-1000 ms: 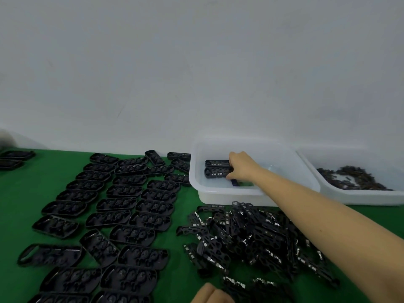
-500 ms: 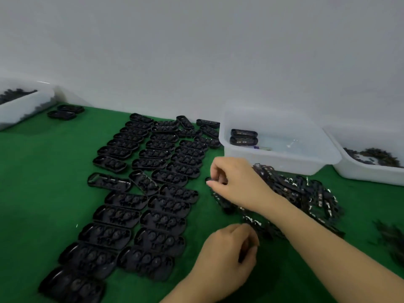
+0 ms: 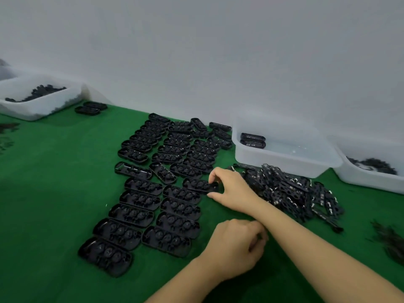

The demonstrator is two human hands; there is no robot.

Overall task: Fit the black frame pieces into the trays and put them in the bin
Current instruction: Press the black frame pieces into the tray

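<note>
While the right hand (image 3: pixel 231 189) pinches the near end of a tray (image 3: pixel 197 185) between thumb and fingers, the left hand (image 3: pixel 238 246) curls nearer the body, whether round a frame piece cannot be told. The tray's long axis runs leftward from the right hand; the frame pile (image 3: pixel 290 189) lies just beyond its wrist, the bin (image 3: pixel 282 158) farther off.

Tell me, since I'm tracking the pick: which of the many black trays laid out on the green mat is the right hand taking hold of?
The tray at the right edge of the rows, beside the frame pile. The right hand pinches its near end; no other tray is touched.
</note>
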